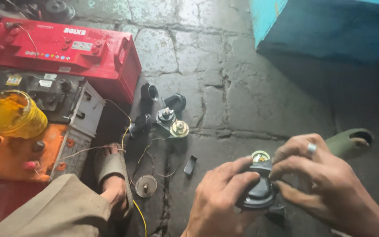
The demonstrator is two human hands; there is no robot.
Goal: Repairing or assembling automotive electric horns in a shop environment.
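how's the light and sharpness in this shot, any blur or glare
Head view: dim, uneven light; pale sheen on the cracked floor at top, right side in shadow. The left hand, right hand and the black round part they hold look slightly soft. No harsh glare.

Your left hand [220, 199] and right hand [325, 182] meet at the lower right of the frame, fingers curled inward, both gripping.

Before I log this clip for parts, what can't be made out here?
All in the head view:
- Black round part: mostly covered by left hand and right hand.
- Red battery: cut off by the left and top edges.
- Small parts on the floor: too small and dim to identify.
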